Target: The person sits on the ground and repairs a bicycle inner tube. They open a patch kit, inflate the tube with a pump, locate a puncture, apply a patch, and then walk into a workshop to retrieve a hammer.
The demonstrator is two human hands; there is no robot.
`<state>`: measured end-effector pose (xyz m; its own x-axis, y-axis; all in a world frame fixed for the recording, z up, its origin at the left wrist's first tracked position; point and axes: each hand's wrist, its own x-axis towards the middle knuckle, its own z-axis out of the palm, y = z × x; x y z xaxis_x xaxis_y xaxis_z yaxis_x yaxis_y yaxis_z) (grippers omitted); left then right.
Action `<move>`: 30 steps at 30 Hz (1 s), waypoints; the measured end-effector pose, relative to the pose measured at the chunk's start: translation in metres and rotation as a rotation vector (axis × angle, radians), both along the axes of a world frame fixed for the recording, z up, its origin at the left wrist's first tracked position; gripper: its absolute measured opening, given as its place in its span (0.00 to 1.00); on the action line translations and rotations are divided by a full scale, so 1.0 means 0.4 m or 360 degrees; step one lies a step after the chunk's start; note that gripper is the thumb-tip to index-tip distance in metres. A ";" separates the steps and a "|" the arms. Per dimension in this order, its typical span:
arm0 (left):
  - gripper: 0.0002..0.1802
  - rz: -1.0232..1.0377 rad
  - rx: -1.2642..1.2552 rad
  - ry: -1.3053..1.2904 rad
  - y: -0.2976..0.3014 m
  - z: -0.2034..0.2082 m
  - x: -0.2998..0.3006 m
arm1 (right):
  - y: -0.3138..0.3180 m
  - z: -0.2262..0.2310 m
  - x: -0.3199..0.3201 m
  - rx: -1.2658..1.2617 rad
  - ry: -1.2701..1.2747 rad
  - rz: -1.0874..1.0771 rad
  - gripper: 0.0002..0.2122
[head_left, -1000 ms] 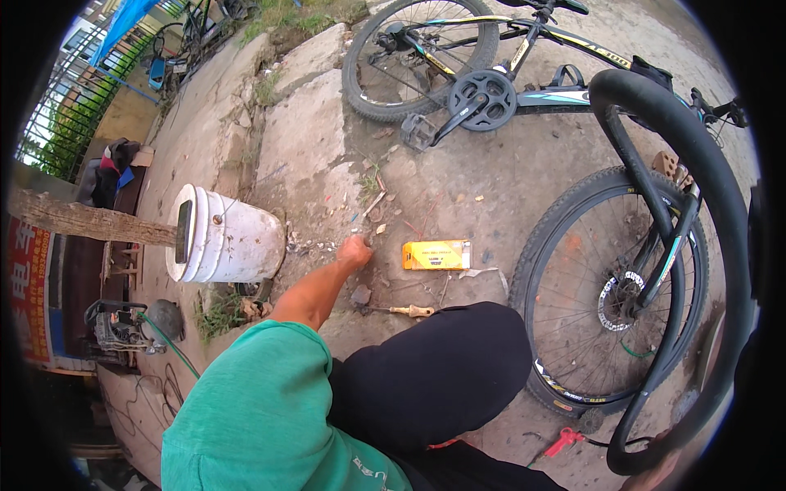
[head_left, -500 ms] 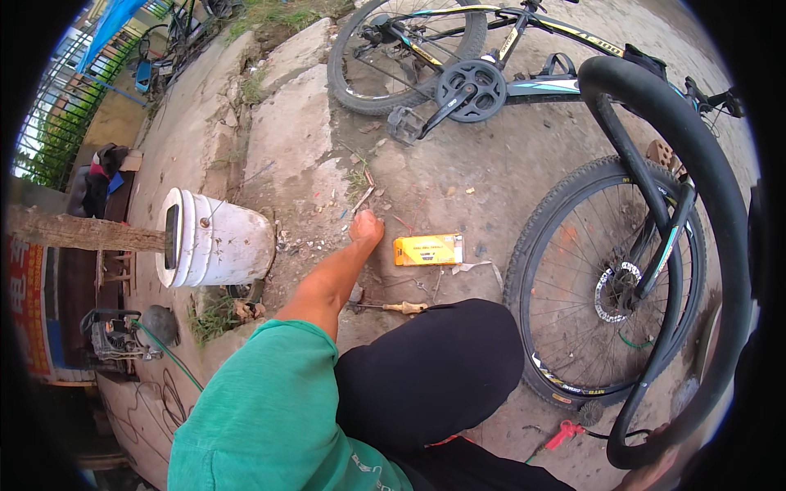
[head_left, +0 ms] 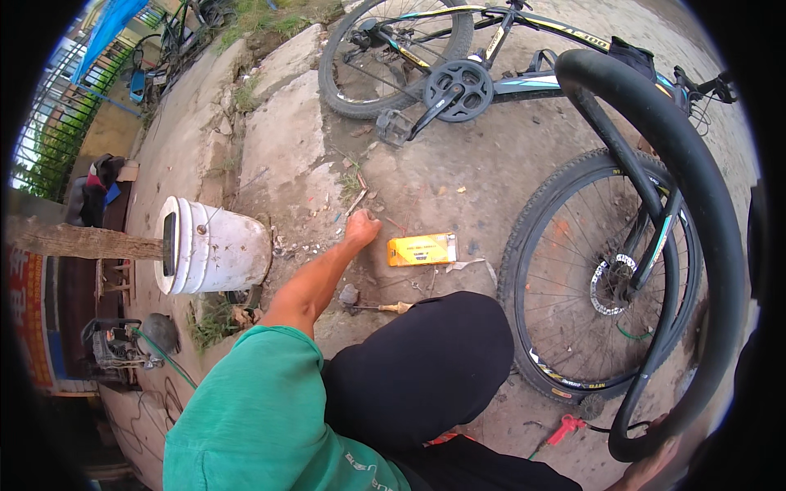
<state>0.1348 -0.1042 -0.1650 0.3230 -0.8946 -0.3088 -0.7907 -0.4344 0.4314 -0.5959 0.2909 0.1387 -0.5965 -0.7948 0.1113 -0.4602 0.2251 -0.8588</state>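
Note:
My left hand [head_left: 362, 227] is down at the dirt ground with its fingers curled closed; what they hold, if anything, is hidden. Just right of it lies a yellow cardboard box [head_left: 422, 250]. My right hand [head_left: 655, 460], partly seen at the lower right, grips the bottom of a black inflated inner tube [head_left: 714, 196]. The tube rises in a long loop on the right, in front of the bicycle's front wheel [head_left: 524, 270]. A tool with a wooden-looking handle [head_left: 397, 308] lies by my knee.
A bicycle [head_left: 524, 84] lies on its side at the far right. On the left a dirty white bucket [head_left: 219, 245] stands by a wooden post [head_left: 82, 237]. A small machine [head_left: 110, 340] with a green hose is at lower left; a red air gun [head_left: 565, 429] lies at lower right.
The view has shifted slightly, so most things sit a little further left. My left hand stays closed at the ground, and my right hand still holds the inner tube.

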 end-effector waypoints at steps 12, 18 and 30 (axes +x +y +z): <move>0.22 0.0062 -0.0096 -0.0054 0.081 0.113 0.323 | -0.052 0.057 0.066 -0.0119 0.0637 0.0260 0.14; 0.22 -0.0112 0.0347 -0.0201 0.202 0.103 0.251 | -0.056 0.070 0.075 -0.0024 0.0726 0.0248 0.12; 0.16 -0.0433 0.0137 -0.0467 0.294 0.064 0.148 | -0.059 0.058 0.070 -0.0115 0.0739 0.0352 0.09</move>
